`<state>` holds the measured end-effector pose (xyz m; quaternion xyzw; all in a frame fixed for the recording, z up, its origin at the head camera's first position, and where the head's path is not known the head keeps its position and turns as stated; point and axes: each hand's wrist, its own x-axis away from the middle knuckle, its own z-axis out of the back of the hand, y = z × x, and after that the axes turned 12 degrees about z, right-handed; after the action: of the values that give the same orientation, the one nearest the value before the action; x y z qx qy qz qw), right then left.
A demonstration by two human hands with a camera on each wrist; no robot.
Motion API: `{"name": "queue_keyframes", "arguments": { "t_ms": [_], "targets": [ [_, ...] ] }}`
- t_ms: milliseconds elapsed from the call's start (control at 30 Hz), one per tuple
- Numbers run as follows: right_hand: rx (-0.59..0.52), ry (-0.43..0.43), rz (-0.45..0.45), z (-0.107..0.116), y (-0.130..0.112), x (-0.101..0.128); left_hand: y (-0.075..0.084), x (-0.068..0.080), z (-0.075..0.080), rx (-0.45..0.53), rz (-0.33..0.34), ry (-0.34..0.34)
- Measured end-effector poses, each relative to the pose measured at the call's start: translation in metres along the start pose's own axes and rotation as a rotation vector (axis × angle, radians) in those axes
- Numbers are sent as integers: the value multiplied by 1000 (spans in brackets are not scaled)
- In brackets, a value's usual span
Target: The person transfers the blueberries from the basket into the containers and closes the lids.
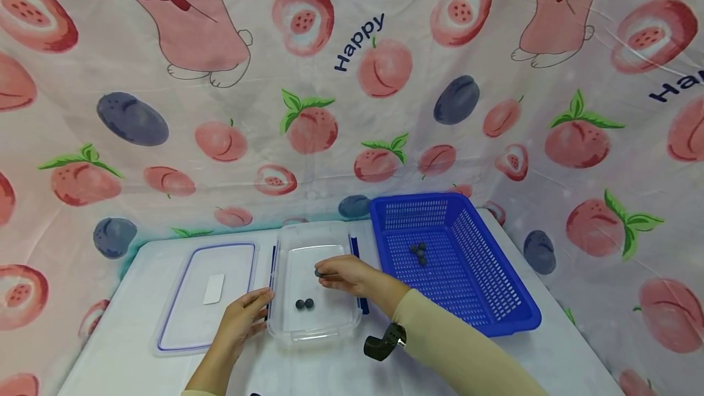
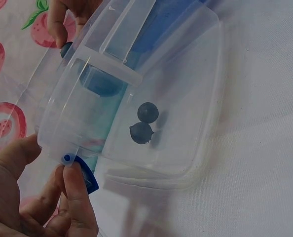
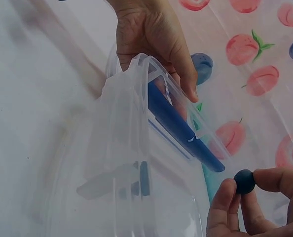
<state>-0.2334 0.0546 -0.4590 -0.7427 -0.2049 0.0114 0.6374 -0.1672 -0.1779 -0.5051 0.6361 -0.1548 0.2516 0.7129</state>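
A clear plastic container with blue side latches stands on the white table, its lid off. My left hand holds its left side, the thumb at the rim and the fingers at the blue latch. Two dark blueberries lie side by side on the container's floor. Above the container, the right hand pinches one more blueberry between thumb and fingertips. Several blueberries lie in the blue basket to the right.
The container's lid, with a blue seal and a white label, lies flat at the left. A black wrist-worn device hangs beneath the right forearm. A fruit-print cloth hangs behind the table.
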Motion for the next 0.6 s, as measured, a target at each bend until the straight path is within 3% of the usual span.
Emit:
{"name": "queue_keyframes", "arguments": {
  "t_ms": [600],
  "targets": [
    [184,0,13,-17,20,-12,0,0,0,-8,-1,-6]
  ]
}}
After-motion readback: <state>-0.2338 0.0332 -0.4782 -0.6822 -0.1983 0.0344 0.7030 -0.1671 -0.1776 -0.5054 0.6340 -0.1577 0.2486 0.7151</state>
